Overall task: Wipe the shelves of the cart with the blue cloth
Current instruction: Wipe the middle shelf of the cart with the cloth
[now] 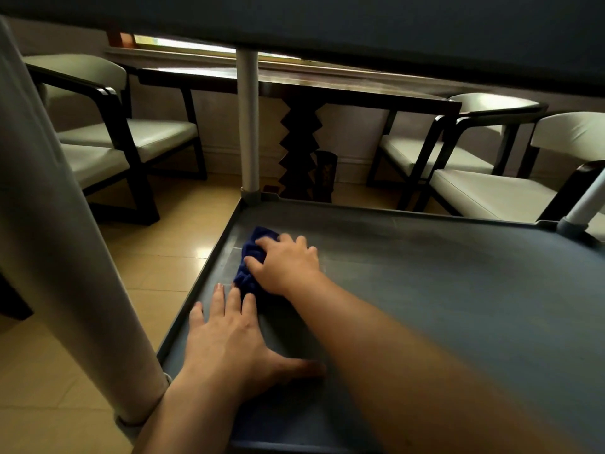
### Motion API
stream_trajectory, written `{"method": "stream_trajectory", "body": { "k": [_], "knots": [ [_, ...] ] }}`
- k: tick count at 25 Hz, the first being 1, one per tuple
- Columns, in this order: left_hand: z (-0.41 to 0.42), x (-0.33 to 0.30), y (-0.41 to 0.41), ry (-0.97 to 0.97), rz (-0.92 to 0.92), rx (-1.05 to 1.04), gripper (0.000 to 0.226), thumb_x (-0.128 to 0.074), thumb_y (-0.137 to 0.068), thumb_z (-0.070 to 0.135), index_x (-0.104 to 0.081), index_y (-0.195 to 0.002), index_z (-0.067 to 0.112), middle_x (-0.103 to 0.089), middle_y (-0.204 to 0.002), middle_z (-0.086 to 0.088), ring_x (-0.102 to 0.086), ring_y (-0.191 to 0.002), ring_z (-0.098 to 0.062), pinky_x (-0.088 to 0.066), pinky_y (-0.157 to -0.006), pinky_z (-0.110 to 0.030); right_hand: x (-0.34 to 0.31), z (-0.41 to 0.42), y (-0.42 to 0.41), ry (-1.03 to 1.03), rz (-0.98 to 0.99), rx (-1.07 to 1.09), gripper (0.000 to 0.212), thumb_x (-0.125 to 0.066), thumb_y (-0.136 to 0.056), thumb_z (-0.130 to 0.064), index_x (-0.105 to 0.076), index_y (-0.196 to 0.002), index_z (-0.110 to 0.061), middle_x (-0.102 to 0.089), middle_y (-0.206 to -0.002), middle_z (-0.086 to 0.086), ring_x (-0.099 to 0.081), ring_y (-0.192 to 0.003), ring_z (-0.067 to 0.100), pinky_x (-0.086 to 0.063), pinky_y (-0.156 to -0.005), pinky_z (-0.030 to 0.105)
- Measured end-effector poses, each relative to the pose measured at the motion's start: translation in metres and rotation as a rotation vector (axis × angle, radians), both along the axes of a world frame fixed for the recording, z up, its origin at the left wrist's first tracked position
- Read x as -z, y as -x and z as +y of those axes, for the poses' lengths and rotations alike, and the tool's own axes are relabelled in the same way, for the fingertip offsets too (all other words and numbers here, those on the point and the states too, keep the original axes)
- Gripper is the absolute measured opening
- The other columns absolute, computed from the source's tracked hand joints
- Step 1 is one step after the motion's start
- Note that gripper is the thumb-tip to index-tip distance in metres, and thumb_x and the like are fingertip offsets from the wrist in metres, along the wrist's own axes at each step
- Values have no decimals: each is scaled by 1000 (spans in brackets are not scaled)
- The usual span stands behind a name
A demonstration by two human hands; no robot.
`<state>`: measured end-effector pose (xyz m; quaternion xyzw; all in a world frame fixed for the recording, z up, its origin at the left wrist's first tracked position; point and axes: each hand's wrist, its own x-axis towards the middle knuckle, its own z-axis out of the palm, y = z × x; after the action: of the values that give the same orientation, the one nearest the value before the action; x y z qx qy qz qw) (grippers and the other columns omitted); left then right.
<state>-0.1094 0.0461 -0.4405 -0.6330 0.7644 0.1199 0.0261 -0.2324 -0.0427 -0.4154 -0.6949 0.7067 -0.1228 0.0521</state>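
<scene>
A grey cart shelf (442, 290) with a raised rim fills the lower right of the head view. The bunched blue cloth (250, 257) lies on it near the left rim. My right hand (288, 262) presses down on the cloth and grips it, arm stretched across the shelf. My left hand (229, 339) rests flat on the shelf nearer to me, fingers spread, its fingertips close to the cloth's near end. Part of the cloth is hidden under my right hand.
Another cart shelf (360, 24) hangs overhead. White cart posts stand at the near left (59, 257), far left corner (247, 126) and far right corner (586, 204). Beyond are a dark wooden table (294, 90), cushioned chairs (131, 139) on both sides, and a tiled floor (157, 244).
</scene>
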Motion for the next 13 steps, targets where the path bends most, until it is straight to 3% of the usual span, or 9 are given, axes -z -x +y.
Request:
{"method": "stream_trajectory", "body": {
  "k": [2,6,13],
  "knots": [
    [-2,2,-2,14,9,4,181,-16,-15,120,6,-165,19,9,-176,-4,17,-160,-25,5,-130,-56,10,-2,-1,12,74,18,51,-37,-90,-61,-52,-131,-35,-54,-131,9,-44,-119,38,-37,-91,55],
    [0,4,-1,39,11,9,178,-13,-17,120,18,-162,23,19,-174,0,20,-159,-23,6,-131,-51,8,-10,23,73,41,-27,38,-44,-92,-54,-60,-121,-33,-56,-119,8,-50,-108,38,-42,-76,44],
    [6,1,3,67,38,-3,177,-16,-17,120,13,-164,26,17,-174,4,19,-159,-19,6,-131,-47,8,-5,123,57,101,206,38,-50,-90,-47,-60,-126,-37,-58,-124,10,-53,-112,40,-45,-87,40]
  ]
}}
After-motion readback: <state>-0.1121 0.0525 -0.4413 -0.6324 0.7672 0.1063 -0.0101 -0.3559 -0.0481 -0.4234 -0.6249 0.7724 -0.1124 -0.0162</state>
